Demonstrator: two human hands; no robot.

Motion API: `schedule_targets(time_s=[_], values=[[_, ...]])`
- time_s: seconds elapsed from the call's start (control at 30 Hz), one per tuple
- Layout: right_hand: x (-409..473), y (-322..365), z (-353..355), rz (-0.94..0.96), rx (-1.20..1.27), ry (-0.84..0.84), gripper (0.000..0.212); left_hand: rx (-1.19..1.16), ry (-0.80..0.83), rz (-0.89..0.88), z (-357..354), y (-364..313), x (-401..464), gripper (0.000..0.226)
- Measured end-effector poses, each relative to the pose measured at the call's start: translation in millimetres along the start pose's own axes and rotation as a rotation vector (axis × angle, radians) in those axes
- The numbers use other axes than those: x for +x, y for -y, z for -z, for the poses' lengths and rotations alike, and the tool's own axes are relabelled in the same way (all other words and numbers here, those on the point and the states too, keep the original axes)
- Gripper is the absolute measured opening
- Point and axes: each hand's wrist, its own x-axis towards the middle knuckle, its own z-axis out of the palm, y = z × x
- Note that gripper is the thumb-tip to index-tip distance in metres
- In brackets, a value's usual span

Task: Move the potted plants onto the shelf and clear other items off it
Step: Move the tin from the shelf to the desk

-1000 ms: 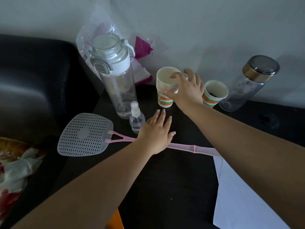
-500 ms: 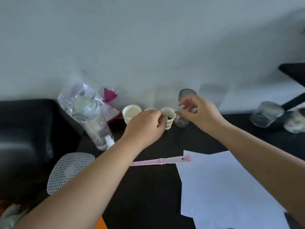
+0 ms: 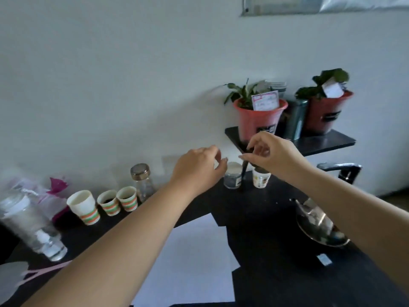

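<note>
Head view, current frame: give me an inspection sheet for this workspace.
Surface: black table, white paper sheets lying on it.
Job's things: two potted plants on the black shelf, dark green bottle between them.
Clutter: three striped paper cups, glass jar, water bottle, metal bowl.
Hands: left hand and right hand raised, fingers loosely curled, holding nothing.
Cables: nothing seen.
Surroundings: white wall.

Glossy plastic pots; matt paper cups.

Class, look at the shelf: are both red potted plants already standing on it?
Yes: both red potted plants stand on the black shelf, a dark flask between them.
</note>
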Motion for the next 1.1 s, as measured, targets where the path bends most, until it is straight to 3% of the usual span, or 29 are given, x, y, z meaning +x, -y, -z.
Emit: schedule_targets(time_s=[0.23, 0.47, 0.83, 1.1], values=[[-38.3, -81.6, 96.4, -0.066, 0.023, -0.055, 0.021, -0.01, 0.035, -0.009, -34.4, -121.1, 37.6, 0.028], [-33.6, -140.5, 131.7, -0.161, 0.059, -0.14, 0.019, 0.004, 0.068, -0.057, -71.6, -166.4, 77.7, 0.026], [72.4, -226.1, 116.5, -0.298, 0.122, -0.19, 0.027, -0.037, 0.101, 0.017, -146.9, -138.6, 169.8, 0.029], [145.0, -261.8, 81.6, -0.399, 0.144, -0.188, 0.064, -0.082, 0.141, 0.09, -176.5, -110.8, 201.8, 0.031]])
